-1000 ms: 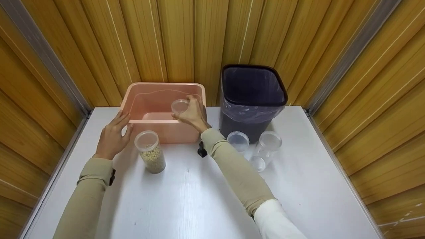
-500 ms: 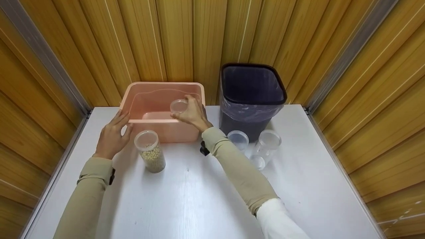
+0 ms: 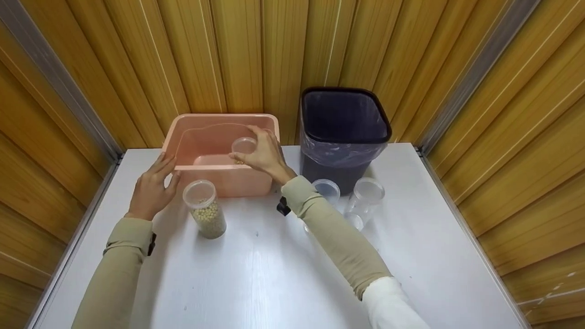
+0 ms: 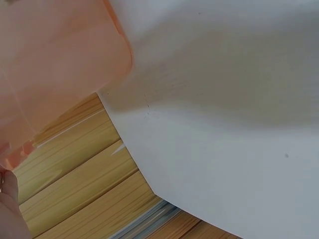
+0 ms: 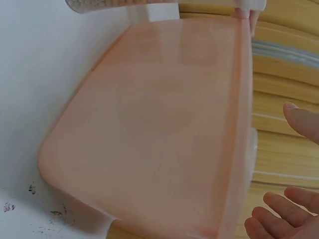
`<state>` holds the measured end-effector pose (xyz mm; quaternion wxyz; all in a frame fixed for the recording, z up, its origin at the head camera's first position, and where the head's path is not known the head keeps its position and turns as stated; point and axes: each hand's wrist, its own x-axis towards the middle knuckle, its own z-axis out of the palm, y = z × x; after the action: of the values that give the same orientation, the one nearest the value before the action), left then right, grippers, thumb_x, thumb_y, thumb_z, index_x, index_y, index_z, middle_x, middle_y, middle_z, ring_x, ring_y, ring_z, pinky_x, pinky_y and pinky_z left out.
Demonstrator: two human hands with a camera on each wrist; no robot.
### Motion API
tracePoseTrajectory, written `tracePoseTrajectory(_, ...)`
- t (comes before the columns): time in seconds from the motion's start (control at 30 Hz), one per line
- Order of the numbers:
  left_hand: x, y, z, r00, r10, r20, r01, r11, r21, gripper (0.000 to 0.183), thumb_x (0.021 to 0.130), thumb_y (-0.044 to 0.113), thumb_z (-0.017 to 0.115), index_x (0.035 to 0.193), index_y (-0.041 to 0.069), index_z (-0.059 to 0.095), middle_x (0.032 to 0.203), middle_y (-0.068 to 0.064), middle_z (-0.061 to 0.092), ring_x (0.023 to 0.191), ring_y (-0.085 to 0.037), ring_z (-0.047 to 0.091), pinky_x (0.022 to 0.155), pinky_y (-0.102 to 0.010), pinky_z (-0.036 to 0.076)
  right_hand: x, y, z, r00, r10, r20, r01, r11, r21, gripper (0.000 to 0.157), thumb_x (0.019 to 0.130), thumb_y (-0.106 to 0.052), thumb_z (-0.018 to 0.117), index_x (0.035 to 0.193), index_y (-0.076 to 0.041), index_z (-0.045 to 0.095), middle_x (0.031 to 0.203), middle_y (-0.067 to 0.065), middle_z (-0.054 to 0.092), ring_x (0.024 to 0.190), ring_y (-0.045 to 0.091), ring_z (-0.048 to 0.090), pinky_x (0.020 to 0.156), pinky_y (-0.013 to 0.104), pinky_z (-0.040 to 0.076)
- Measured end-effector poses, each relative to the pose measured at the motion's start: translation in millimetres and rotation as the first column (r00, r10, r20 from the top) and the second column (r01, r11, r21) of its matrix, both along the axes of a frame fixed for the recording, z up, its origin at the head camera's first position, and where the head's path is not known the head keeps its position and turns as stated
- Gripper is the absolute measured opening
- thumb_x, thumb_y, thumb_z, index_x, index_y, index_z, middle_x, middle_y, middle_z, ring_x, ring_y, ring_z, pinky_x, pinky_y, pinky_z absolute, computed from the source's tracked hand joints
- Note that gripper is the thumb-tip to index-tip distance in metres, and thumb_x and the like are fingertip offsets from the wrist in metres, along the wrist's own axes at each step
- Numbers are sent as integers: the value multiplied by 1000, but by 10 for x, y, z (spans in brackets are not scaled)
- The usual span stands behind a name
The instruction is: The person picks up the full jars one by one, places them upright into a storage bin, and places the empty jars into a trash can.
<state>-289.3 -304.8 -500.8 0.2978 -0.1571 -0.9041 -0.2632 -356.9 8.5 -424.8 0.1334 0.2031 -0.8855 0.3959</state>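
Note:
My left hand [image 3: 152, 187] rests its extended fingers on the front left corner of a pink plastic bin [image 3: 228, 180]. The left wrist view shows its fingertips [image 4: 7, 179] at the bin's edge. Inside the bin stands a clear jar [image 3: 243, 145] with some pale beans showing low in it. My right hand [image 3: 263, 153] is beside the jar's mouth, thumb and fingers spread. In the right wrist view they stand wide apart beyond the rim, with nothing between them. In front of the bin, a second clear jar [image 3: 208, 214] holds pale beans and stands upright.
Right of the bin is a dark waste bin [image 3: 343, 160] with a plastic liner. Before it are a clear jar [image 3: 365, 198] and a round clear container or lid [image 3: 327, 188], partly hidden by my right sleeve [image 3: 329, 228]. Wood-patterned walls [image 3: 237, 55] enclose the white table [image 3: 242, 274].
My right thumb and fingers have spread around the jar's mouth, and beans now show near the thumb. The left hand stays at the bin's corner.

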Motion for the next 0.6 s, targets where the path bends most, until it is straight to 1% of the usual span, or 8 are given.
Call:
tracePoseTrajectory(0.13, -2, 7, 5, 1000, -9, -7, 9, 1000, 0, 42, 103, 10, 70, 141, -8, 64, 145, -27, 63, 147, -46, 50, 114, -67, 45, 128, 5, 15, 995, 95, -43, -98, 993, -72, 88, 75, -39, 98, 145, 0, 62, 136, 15, 71, 128, 33, 64, 111, 43, 51)
tracePoseTrajectory(0.23, 12, -22, 9, 1000, -13, -5, 13, 1000, -7, 42, 103, 10, 71, 140, -8, 64, 146, -27, 63, 147, -46, 51, 115, -66, 45, 231, -44, -37, 981, 187, -52, -193, 971, -141, 83, 76, -34, 98, 142, 2, 63, 133, 18, 71, 122, 34, 68, 107, 44, 56)
tracePoseTrajectory(0.27, -2, -19, 15, 1000, -17, -6, 17, 1000, -10, 42, 103, 10, 71, 140, -9, 64, 146, -27, 63, 147, -46, 51, 115, -66, 45, 260, -51, -52, 977, 207, -55, -213, 965, -152, 82, 76, -34, 98, 141, 2, 63, 133, 19, 71, 122, 33, 68, 107, 44, 56)
tracePoseTrajectory(0.4, -23, -25, 21, 1000, -17, -1, 17, 1000, -16, 43, 102, 10, 71, 140, -9, 64, 146, -27, 63, 146, -46, 51, 114, -66, 46, 390, -120, -144, 961, 270, -56, -276, 945, -177, 77, 78, -37, 97, 138, 0, 65, 133, 17, 71, 120, 29, 69, 106, 39, 57)
tracePoseTrajectory(0.5, -12, -29, 12, 1000, -14, 5, 14, 1000, -18, 43, 102, 10, 72, 140, -9, 64, 146, -27, 63, 146, -47, 51, 113, -67, 46, 490, -190, -229, 942, 332, -44, -334, 925, -183, 76, 80, -35, 96, 140, 0, 64, 134, 17, 72, 123, 29, 69, 107, 36, 57)
tracePoseTrajectory(0.6, -8, -27, 5, 1000, -11, 2, 11, 1000, -21, 44, 102, 9, 72, 141, -9, 64, 146, -27, 63, 146, -47, 51, 113, -67, 46, 577, -258, -315, 920, 392, -25, -390, 903, -181, 76, 81, -32, 96, 142, -1, 63, 136, 18, 71, 126, 30, 68, 109, 37, 56)
